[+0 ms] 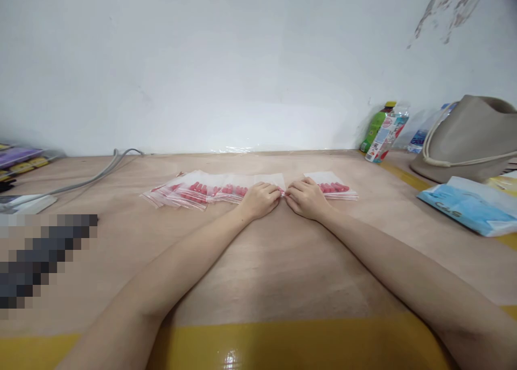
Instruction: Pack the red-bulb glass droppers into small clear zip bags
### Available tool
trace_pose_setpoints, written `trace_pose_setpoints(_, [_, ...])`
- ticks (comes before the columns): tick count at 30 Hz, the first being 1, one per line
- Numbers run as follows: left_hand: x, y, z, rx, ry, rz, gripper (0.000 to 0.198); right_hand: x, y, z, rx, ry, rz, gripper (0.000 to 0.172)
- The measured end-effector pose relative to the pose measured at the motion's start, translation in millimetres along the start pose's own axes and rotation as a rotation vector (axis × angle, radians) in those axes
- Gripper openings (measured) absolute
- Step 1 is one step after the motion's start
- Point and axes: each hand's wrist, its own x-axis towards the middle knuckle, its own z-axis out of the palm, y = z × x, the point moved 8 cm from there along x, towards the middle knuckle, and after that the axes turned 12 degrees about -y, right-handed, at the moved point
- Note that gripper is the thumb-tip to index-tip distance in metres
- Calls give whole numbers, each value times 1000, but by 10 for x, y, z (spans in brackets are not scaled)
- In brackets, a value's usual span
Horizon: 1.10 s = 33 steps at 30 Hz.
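Observation:
Small clear zip bags holding red capsule-like pieces lie in a row across the middle of the table. My left hand (260,200) and my right hand (307,199) are close together, fingers curled and pinching the near edge of one zip bag (281,192). The hands cover most of that bag; a little red shows between them. Left of my left hand, several overlapping bags (196,189) are fanned out, their red-lined openings towards me. Another filled bag (333,187) lies flat just beyond my right hand.
At the back right, a green bottle (374,130) and a clear labelled bottle (388,135) stand by a grey bag (472,138). A blue packet (468,206) lies in front of it. On the left are a grey cable (103,172), a purple package (24,159) and a blurred-out patch.

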Motion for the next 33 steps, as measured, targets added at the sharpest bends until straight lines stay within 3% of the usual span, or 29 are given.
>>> trace_pose_setpoints(17, [22, 38, -88, 126, 30, 34, 21, 12, -66, -66, -79, 15, -26, 22])
trace_pose_setpoints(33, [-355, -193, -220, 239, 32, 28, 23, -66, 54, -125, -121, 54, 41, 21])
